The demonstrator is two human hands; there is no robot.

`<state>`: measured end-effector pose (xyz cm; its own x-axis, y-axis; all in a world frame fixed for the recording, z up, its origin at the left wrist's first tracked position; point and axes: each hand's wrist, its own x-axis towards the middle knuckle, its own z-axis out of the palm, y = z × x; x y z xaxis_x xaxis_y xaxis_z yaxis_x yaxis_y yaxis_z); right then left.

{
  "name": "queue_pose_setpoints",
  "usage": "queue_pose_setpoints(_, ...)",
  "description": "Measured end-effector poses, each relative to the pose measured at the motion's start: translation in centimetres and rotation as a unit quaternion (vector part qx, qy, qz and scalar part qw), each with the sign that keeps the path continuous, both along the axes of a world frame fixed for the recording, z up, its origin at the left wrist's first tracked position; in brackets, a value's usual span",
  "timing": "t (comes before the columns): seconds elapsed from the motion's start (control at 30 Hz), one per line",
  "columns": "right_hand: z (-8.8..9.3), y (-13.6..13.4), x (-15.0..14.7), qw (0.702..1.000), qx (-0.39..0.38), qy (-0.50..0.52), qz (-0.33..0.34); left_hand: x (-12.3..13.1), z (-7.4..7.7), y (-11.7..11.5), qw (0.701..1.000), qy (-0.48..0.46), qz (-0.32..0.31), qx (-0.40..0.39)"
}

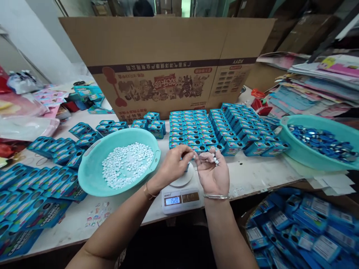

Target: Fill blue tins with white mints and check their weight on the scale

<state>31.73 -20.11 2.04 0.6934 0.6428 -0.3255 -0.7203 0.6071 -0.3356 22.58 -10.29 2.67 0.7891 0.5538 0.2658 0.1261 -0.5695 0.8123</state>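
Over a small white digital scale [182,201] reading 152.0, my two hands meet at the fingertips. My left hand [176,164] is pinched closed, with a small white candy [194,156] at its fingertips. My right hand [213,173] is turned palm up with fingers curled, cradling several white candies [215,160]. Part of a small object shows on the round scale plate [183,180], mostly hidden by my left hand. To the left, a turquoise basin [92,186] contains many more white candies [126,166].
Rows of blue boxes [192,130] stand behind my hands, with more boxes [42,183] at left. A large cardboard sheet [168,45] stands behind them. At right are a turquoise basin [308,157] of blue wrapped pieces and, lower, a container of blue boxes [305,228].
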Motion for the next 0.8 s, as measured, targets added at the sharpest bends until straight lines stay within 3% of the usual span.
queue_pose_setpoints(0.1, 0.6, -0.3, 0.6, 0.999, -0.003, 0.039, -0.018, -0.2, -0.6, 0.8, 0.994, 0.029, 0.064, 0.085)
queue_pose_setpoints(0.23, 0.0, -0.6, 1.2, 0.997, -0.002, 0.072, -0.031, -0.4, -1.8, 1.1, 0.965, 0.092, 0.071, 0.235)
queue_pose_setpoints(0.4, -3.2, -2.9, 2.8, 0.998, -0.001, 0.029, -0.047, -1.3, -2.6, 1.2, 0.952, 0.120, 0.048, 0.276)
queue_pose_setpoints(0.57, -7.4, -8.2, 5.9, 0.993, -0.045, 0.021, -0.111, -1.9, -3.3, 1.5, 0.923, 0.198, 0.020, 0.329)
queue_pose_setpoints(0.67, -9.2, -11.9, 7.5, 0.986, -0.066, 0.021, -0.154, -0.2, -2.8, 0.4, 0.923, 0.172, -0.031, 0.342)
queue_pose_setpoints(0.8, -9.8, -15.5, 9.0, 0.977, -0.069, 0.032, -0.197, 5.4, -1.4, -3.3, 0.934, 0.112, -0.077, 0.330)
